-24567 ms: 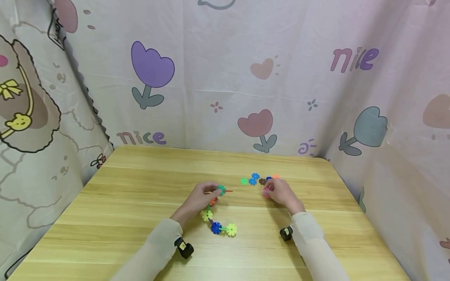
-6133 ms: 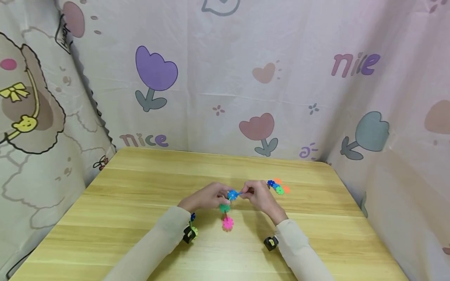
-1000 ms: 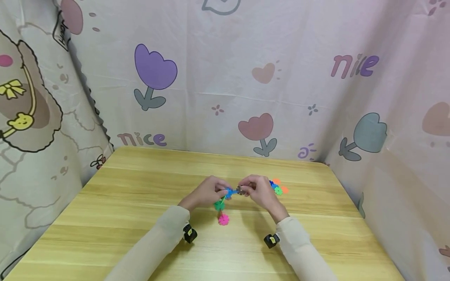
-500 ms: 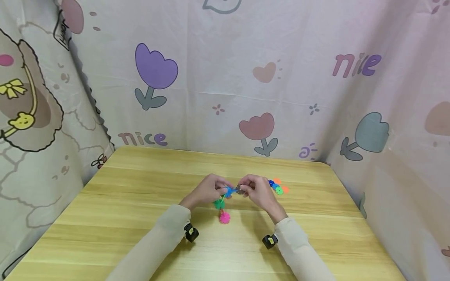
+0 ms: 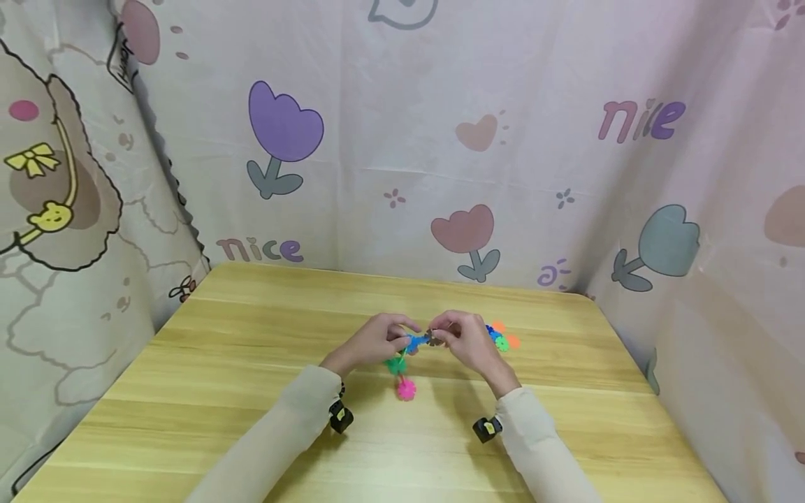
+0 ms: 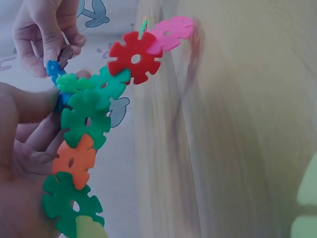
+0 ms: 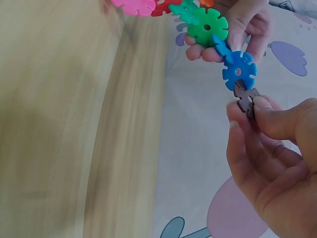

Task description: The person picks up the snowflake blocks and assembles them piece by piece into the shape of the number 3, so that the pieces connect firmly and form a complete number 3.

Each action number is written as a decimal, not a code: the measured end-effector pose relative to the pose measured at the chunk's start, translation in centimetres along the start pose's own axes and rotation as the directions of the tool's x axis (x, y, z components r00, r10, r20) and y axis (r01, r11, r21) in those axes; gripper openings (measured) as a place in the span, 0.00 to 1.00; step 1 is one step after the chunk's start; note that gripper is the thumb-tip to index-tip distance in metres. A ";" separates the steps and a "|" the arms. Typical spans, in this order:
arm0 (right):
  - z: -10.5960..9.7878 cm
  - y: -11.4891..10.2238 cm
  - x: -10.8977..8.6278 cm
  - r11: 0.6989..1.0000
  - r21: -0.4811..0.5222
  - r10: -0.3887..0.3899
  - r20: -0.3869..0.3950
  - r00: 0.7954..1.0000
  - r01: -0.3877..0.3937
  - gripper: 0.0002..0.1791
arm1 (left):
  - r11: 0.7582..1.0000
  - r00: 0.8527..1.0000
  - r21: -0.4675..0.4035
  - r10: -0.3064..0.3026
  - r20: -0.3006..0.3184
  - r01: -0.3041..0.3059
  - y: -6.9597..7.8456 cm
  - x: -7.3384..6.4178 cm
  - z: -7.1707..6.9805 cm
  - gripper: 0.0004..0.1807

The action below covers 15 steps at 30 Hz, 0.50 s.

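My left hand [image 5: 375,340] pinches a blue snowflake disc near the end of a chain of slotted plastic discs. Between thumb and fingers, my right hand [image 5: 468,340] pinches a brown disc [image 7: 245,99], whose edge meets the slots of another blue disc [image 7: 240,69]. Green discs [image 6: 86,119], a red disc [image 6: 135,58] and a pink disc [image 6: 171,33] branch off from the chain beside the left hand. Along the left palm run an orange disc [image 6: 74,161] and a dark green disc [image 6: 69,203]. The left forearm hides the chain's far part in the head view.
Loose discs lie right of the right hand: a green disc [image 5: 501,344], orange discs [image 5: 513,341] and blue ones partly behind the hand. The wooden table [image 5: 251,391] ends at a patterned curtain [image 5: 377,140] behind it.
Since the oldest frame, pink, blue and other discs have joined the chain. The right hand has taken the brown disc within the last several seconds. Over the last second both hands barely move.
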State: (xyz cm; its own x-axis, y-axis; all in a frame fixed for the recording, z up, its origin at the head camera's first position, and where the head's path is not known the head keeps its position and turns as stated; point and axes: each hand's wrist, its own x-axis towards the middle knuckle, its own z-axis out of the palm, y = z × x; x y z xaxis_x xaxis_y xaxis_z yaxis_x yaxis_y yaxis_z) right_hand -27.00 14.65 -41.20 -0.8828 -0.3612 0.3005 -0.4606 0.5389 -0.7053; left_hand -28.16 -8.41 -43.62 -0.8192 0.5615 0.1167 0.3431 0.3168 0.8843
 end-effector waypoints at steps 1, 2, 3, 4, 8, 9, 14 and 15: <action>0.0 0.1 0.0 1.000 -0.013 -0.006 -0.005 1.000 0.006 0.05 | 1.000 1.000 0.003 0.003 0.004 -0.003 0.0 0.0 0.0 0.15; -0.1 0.1 0.0 1.000 -0.024 -0.012 -0.010 1.000 0.012 0.05 | 1.000 1.000 0.012 0.002 0.004 -0.002 0.0 0.1 -0.1 0.15; -0.1 0.2 0.0 0.999 -0.033 -0.017 -0.016 1.000 0.017 0.05 | 1.000 1.000 0.015 0.004 0.005 -0.004 0.0 0.2 -0.1 0.15; -0.1 0.2 0.0 0.999 -0.037 -0.022 -0.021 1.000 0.021 0.05 | 1.000 1.000 0.014 0.008 0.008 -0.008 0.0 0.2 -0.2 0.16; -0.1 0.4 0.0 0.999 -0.033 -0.026 -0.023 0.999 0.025 0.05 | 1.000 1.000 0.016 -0.004 0.021 0.004 0.1 0.4 -0.2 0.18; -0.1 0.4 0.0 0.999 -0.033 -0.026 -0.021 0.999 0.025 0.05 | 1.000 1.000 0.015 -0.004 0.024 0.004 0.1 0.4 -0.2 0.17; -0.1 0.4 0.0 1.000 -0.015 -0.011 -0.010 1.000 0.011 0.04 | 1.000 1.000 0.027 -0.008 0.026 0.008 0.2 0.3 0.0 0.16; -0.1 0.4 0.0 1.000 -0.011 -0.009 -0.007 1.000 0.008 0.04 | 1.000 1.000 0.023 -0.005 0.024 0.004 0.3 0.2 0.0 0.15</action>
State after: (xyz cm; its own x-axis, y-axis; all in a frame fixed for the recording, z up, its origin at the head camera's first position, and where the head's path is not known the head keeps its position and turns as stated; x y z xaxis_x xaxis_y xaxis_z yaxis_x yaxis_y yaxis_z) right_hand -27.18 14.92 -41.46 -0.8794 -0.3602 0.3111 -0.4690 0.5441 -0.6957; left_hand -28.27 -8.20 -43.32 -0.8097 0.5780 0.1015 0.3499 0.3365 0.8743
